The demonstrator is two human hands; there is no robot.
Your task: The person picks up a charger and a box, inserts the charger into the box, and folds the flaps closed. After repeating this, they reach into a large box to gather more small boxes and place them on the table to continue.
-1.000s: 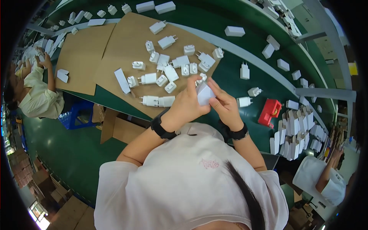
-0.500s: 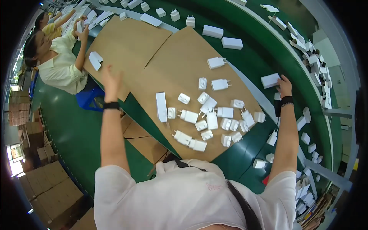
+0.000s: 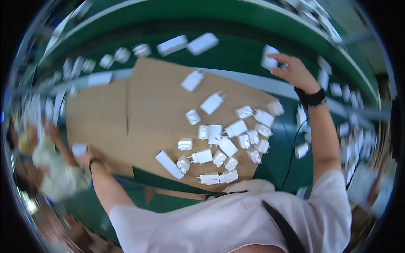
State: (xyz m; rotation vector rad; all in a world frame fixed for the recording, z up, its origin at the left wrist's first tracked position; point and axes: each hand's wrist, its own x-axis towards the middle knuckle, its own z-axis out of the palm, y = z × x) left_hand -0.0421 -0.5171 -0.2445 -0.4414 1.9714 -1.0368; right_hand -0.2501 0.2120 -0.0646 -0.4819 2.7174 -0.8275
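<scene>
Nearest the body, two white plastic plug adapters (image 3: 209, 178) lie end to end on a flat brown cardboard sheet (image 3: 160, 105), which perhaps shields them from the dark-green worktop (image 3: 273, 170). A long white cardboard box (image 3: 169, 164) rests aslant just left of them. Behind it, more white plug adapters (image 3: 228, 146) sit loosely bunched, prongs pointing various ways; the bunching probably keeps them within easy reach.

Far to the side, the blurred left hand (image 3: 87, 157) is at a small white card piece (image 3: 79, 149) by the sheet's left end; blur hides how far its fingers are spread and whether they grip it.

Beyond the pale grey rail (image 3: 249, 80), the right hand (image 3: 295, 72) has thumb and forefinger parted at the near edge of an upright-looking white cardboard carton (image 3: 269, 57) over the green belt-like lane (image 3: 236, 55); whether it bears the carton's weight cannot be told. Two white oblong cartons (image 3: 202, 44) lie farther left there, spaced perhaps for picking singly.
</scene>
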